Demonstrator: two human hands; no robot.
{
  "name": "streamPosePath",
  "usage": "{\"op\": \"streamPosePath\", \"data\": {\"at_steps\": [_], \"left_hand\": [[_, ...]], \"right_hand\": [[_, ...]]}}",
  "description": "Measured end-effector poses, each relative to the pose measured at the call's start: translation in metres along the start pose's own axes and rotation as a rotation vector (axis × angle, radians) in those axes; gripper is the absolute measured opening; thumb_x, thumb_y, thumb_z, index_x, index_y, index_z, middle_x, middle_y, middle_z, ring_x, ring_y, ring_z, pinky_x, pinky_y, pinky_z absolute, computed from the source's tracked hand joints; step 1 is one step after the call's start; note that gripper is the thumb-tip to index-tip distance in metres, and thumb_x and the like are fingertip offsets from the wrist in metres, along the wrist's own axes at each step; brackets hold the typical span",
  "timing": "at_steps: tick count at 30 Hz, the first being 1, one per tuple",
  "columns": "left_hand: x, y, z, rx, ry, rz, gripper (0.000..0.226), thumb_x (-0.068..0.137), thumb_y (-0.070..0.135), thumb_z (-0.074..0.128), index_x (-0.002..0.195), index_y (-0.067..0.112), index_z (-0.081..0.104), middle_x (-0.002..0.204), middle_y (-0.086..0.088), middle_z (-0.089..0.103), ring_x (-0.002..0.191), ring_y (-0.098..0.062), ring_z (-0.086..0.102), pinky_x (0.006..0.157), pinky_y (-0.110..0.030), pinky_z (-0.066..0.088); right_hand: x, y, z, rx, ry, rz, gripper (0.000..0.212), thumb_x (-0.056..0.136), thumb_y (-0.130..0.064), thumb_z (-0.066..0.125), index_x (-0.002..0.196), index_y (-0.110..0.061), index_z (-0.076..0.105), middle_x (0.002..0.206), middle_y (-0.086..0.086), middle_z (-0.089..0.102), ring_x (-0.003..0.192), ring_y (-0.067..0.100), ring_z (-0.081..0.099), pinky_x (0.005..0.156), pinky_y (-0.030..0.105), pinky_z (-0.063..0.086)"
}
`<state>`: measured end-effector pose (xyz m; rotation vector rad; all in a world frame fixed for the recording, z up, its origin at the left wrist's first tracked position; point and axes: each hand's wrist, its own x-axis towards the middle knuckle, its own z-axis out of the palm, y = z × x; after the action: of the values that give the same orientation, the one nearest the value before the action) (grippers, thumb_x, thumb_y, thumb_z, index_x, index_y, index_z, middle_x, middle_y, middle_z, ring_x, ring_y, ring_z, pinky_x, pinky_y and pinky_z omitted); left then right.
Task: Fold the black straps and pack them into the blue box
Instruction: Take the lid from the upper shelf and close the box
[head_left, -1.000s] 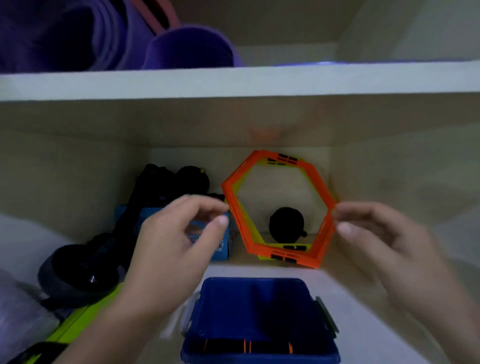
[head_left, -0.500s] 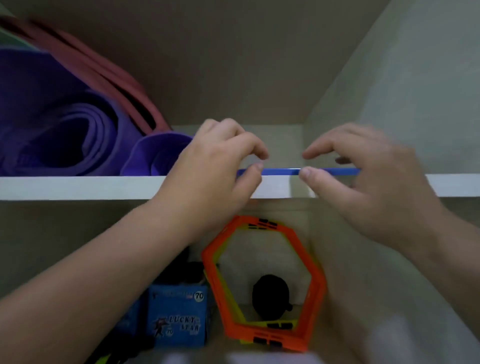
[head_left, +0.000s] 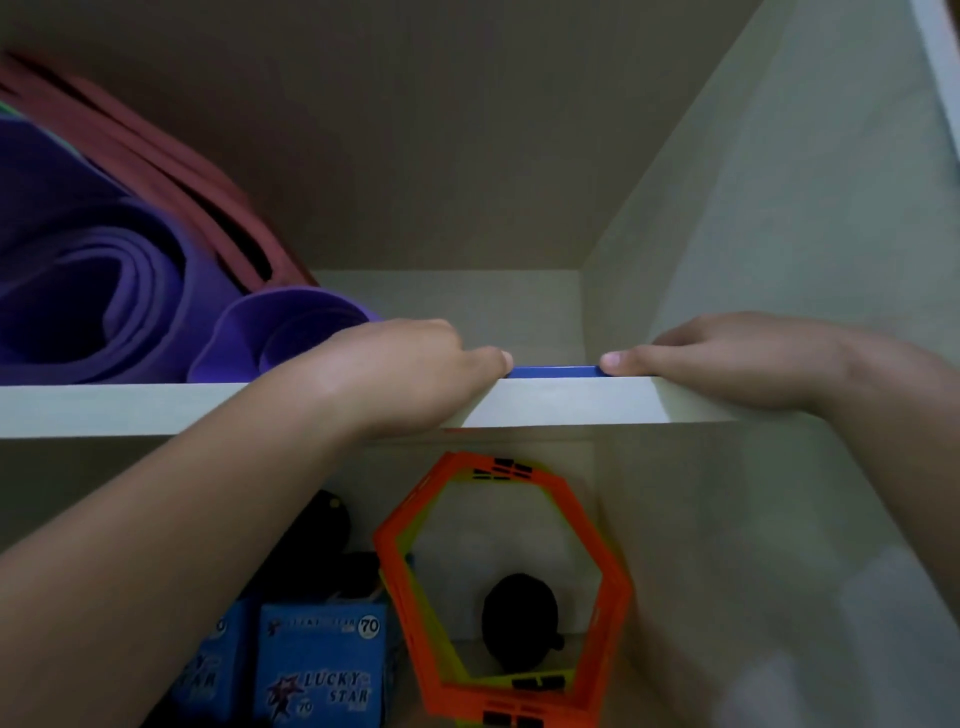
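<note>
Head view looks up into a cupboard, where both hands reach onto the upper shelf (head_left: 208, 410). The left hand (head_left: 410, 364) and the right hand (head_left: 727, 353) each take one end of a thin blue strip (head_left: 553, 371) lying just behind the shelf's front lip. Their fingers are curled over it and each thumb tip is pressed to its front edge, so each hand pinches an end.

Going by its colour and flatness, the strip may be the lid of the blue box, so the step in hand looks like fetching it to close up the packing. The next move would call for lifting it level over the lip and drawing it out without catching the rolled purple mat (head_left: 104, 291) just beside the left hand.

Neither the blue box nor the black straps can be made out; the box lies outside the frame. Only the strip's front edge shows, the rest being hidden behind the lip and the hands. On the lower shelf stand orange hexagonal rings (head_left: 613, 587), a round black object (head_left: 519, 621) seen through them, and blue "Lucky Star" cartons (head_left: 322, 670). Dark shapes behind the left forearm are too dim to name. Reddish bands (head_left: 208, 208) above the mat are blurred.
</note>
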<state>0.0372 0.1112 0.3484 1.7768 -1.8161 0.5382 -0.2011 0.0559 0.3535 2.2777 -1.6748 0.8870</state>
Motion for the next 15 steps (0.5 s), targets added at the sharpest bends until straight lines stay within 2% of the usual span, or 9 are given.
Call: {"op": "streamPosePath", "data": {"at_steps": [4,7,9,11,13,15], "left_hand": [[0.000,-0.004,0.006,-0.043,0.096,0.023,0.065,0.094,0.070,0.035,0.079,0.016,0.068,0.064,0.001,0.059,0.062,-0.019,0.059,0.060,-0.032,0.043],[-0.002,-0.007,0.007,-0.028,0.161,0.057,0.069,0.093,0.072,0.034,0.084,0.014,0.070,0.056,0.000,0.049,0.052,-0.021,0.051,0.054,-0.032,0.040],[-0.003,-0.009,0.008,-0.003,0.215,0.097,0.067,0.093,0.073,0.031,0.089,0.020,0.071,0.059,-0.001,0.058,0.055,-0.021,0.059,0.055,-0.035,0.048],[-0.007,-0.011,0.011,0.038,0.288,0.137,0.064,0.093,0.073,0.025,0.097,0.028,0.071,0.073,0.001,0.070,0.069,-0.020,0.068,0.067,-0.042,0.059],[-0.013,-0.012,0.014,0.094,0.376,0.156,0.067,0.092,0.072,0.019,0.105,0.029,0.068,0.088,0.001,0.073,0.083,-0.021,0.068,0.075,-0.046,0.058],[-0.018,-0.014,0.017,0.156,0.461,0.169,0.072,0.091,0.072,0.012,0.111,0.027,0.064,0.093,0.002,0.071,0.087,-0.021,0.065,0.074,-0.046,0.056]], "right_hand": [[-0.004,0.004,0.002,0.010,0.072,-0.046,0.092,0.061,-0.099,0.034,0.106,-0.029,0.074,0.109,-0.001,0.073,0.103,0.020,0.066,0.096,0.042,0.052],[-0.009,0.005,0.002,0.022,0.168,-0.071,0.090,0.060,-0.099,0.035,0.093,-0.025,0.075,0.091,0.006,0.074,0.087,0.021,0.068,0.082,0.039,0.054],[-0.011,0.005,0.003,0.055,0.228,-0.062,0.084,0.060,-0.097,0.038,0.093,-0.029,0.075,0.089,0.003,0.073,0.084,0.018,0.067,0.081,0.038,0.055],[-0.014,0.004,0.005,0.094,0.290,-0.051,0.086,0.056,-0.099,0.039,0.102,-0.034,0.073,0.091,-0.006,0.070,0.085,0.013,0.065,0.081,0.038,0.056],[-0.017,0.005,0.009,0.131,0.355,-0.044,0.090,0.056,-0.099,0.043,0.114,-0.035,0.069,0.094,-0.012,0.068,0.088,0.010,0.064,0.078,0.036,0.054],[-0.024,0.005,0.012,0.170,0.403,-0.043,0.093,0.058,-0.096,0.049,0.126,-0.034,0.064,0.106,-0.011,0.070,0.097,0.014,0.065,0.081,0.035,0.052]]}}
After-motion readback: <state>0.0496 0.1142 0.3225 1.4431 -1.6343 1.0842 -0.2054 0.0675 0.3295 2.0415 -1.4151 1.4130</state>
